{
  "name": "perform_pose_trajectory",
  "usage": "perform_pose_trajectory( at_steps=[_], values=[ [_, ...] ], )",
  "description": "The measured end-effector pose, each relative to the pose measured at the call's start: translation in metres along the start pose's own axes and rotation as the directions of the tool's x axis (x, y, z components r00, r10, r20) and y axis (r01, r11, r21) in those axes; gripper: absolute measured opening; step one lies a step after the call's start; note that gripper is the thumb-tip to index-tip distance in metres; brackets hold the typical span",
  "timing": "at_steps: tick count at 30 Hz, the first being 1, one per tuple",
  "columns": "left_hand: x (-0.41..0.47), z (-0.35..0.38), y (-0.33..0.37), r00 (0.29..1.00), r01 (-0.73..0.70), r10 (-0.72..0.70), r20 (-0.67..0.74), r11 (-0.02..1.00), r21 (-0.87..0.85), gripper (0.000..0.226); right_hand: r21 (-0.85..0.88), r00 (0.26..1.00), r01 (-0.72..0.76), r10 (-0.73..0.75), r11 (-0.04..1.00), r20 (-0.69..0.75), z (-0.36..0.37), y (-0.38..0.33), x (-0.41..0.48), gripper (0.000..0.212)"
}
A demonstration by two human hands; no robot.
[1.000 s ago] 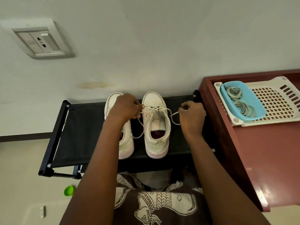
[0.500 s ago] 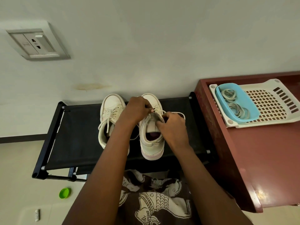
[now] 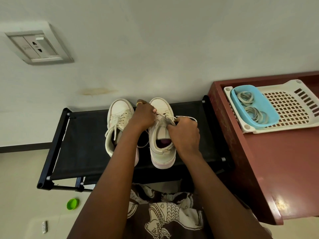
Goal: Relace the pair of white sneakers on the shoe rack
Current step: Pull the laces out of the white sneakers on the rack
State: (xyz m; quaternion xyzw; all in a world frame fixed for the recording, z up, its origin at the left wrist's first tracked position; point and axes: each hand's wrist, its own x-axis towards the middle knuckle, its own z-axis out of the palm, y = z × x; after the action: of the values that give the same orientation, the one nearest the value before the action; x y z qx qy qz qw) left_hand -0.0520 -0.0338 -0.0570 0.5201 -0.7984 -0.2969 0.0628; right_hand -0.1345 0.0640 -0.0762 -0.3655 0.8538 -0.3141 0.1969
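Observation:
Two white sneakers stand side by side, toes toward the wall, on the black shoe rack. The left sneaker is laced, with loose lace ends hanging over its side. Over the right sneaker, my left hand pinches the white lace near the upper eyelets. My right hand grips the lace and the tongue at the shoe's right side. A loop of lace shows behind my right hand. My forearms hide part of both shoes.
A dark red wooden table stands right of the rack, carrying a white perforated tray and a blue tub of rubber bands. A wall socket is at the upper left. A green lid lies on the floor.
One second ago my hands held the lace ends pulled apart sideways. Both hands have since come together over the right sneaker's eyelets, the right hand moving left onto the tongue.

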Motion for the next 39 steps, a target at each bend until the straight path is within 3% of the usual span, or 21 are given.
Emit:
perform_pose_trajectory(
  at_steps=[5,7,12,19,28,35,39],
  values=[
    [0.007,-0.001,-0.016,0.994,0.107,-0.106,0.013,0.979,-0.173,0.021,-0.04,1.0,-0.003,0.003,0.999,-0.01,0.002,-0.002,0.0,0.028],
    [0.007,-0.003,-0.016,0.998,0.058,-0.059,0.001,0.973,-0.225,0.02,-0.05,1.0,-0.004,0.004,0.999,-0.013,0.001,-0.002,0.0,0.027],
    [0.007,-0.009,-0.011,0.982,-0.19,0.189,-0.006,0.981,-0.036,0.022,-0.06,1.0,-0.005,0.004,0.998,-0.011,0.001,-0.003,0.001,0.027],
    [0.015,0.002,-0.017,0.986,-0.153,0.157,-0.059,0.986,0.068,0.016,-0.054,1.0,-0.008,0.007,0.999,-0.029,0.003,-0.003,0.0,0.027],
    [0.008,-0.007,-0.012,0.988,-0.151,0.151,-0.018,0.988,0.034,0.022,-0.054,1.0,0.001,-0.003,0.999,-0.03,0.003,-0.004,0.001,0.027],
    [0.009,0.003,-0.011,0.987,-0.119,0.145,-0.072,0.952,0.282,0.024,-0.053,0.999,-0.014,0.012,0.998,-0.039,0.004,-0.005,0.0,0.028],
    [0.006,0.007,-0.013,0.992,-0.04,0.062,-0.112,0.98,0.193,0.018,-0.045,0.999,-0.013,0.012,0.999,-0.041,0.004,-0.004,-0.001,0.027]
  ],
)
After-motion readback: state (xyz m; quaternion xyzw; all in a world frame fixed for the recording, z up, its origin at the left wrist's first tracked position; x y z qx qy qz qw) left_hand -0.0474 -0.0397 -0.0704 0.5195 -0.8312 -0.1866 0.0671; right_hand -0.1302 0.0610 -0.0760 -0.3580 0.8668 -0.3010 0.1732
